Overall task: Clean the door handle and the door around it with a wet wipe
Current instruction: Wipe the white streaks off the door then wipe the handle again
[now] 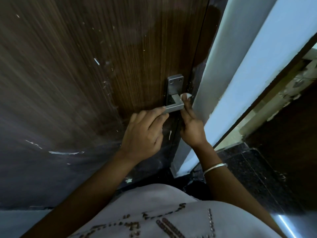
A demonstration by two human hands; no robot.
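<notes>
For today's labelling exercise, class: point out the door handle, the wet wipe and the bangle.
handle point(175, 108): head view, on the middle of the lever bar.
wipe point(186, 95): head view, on the white wad showing above the fingertips.
bangle point(215, 168): head view, on the band across the wrist.

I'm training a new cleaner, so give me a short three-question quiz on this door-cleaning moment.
1. True or false: the left hand grips the handle at its free end.
2. Which hand holds the wipe? A: left hand. B: right hand.
3. Fill in: the white streaks lie on the ____.
Key: 1 true; 2 B; 3 door.
</notes>
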